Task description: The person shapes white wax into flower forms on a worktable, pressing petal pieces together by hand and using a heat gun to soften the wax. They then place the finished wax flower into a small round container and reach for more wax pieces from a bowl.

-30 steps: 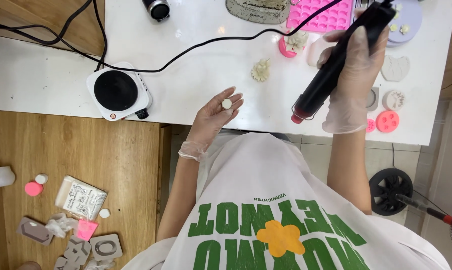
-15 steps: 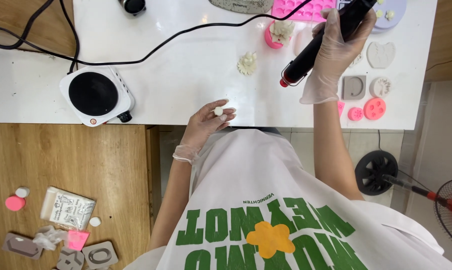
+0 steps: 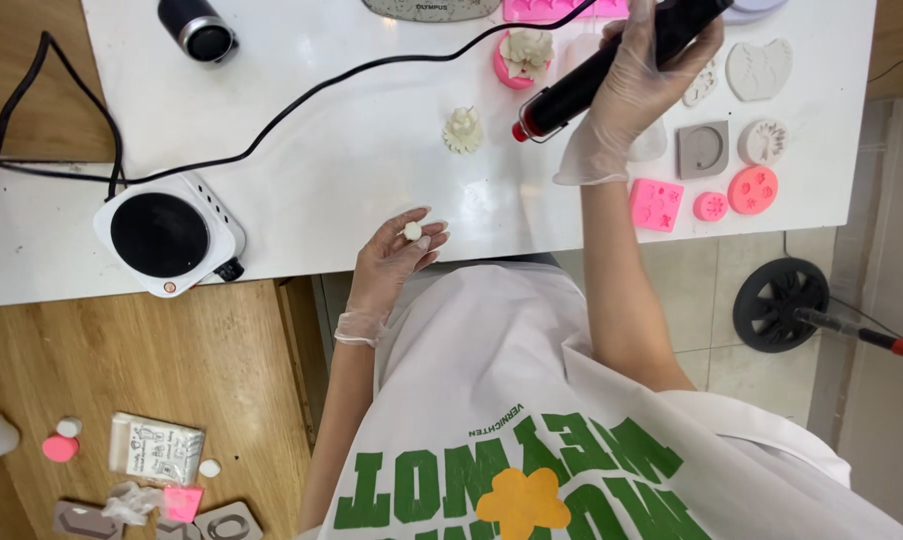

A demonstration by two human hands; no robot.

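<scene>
shirt: closest to us is the white shirt (image 3: 532,400) with green lettering and an orange flower, filling the bottom of the view.

left hand: our gloved left hand (image 3: 392,262) sits at the near table edge, fingers curled narrow around a small round white piece (image 3: 412,231) pinched at the fingertips. Compared with a second ago it has pulled back toward the body, off the tabletop proper, so the piece is now held up at the edge and not over the work area.

hot plate: the little white electric hot plate (image 3: 169,234) with its black disc sits left of that hand, nothing on it, its cable (image 3: 302,100) running off across the white table (image 3: 352,170).

white figure: a small cream flower-shaped casting (image 3: 463,130) stands alone mid-table, just left of the tool tip.

right hand: our gloved right hand (image 3: 632,85) is wrapped shut around a black heat tool (image 3: 612,65) with a red tip, tilted down-left. It's been holding that tool all along; the tip looks a bit closer to the casting than before.

moulds: pink silicone moulds (image 3: 656,204) and a grey square mould (image 3: 703,150) lie right of the wrist; farther back is a pink cup with a white flower piece (image 3: 523,55).

floor bits: off to the left on the wooden floor (image 3: 172,380), more moulds and a small printed packet (image 3: 156,448).
</scene>
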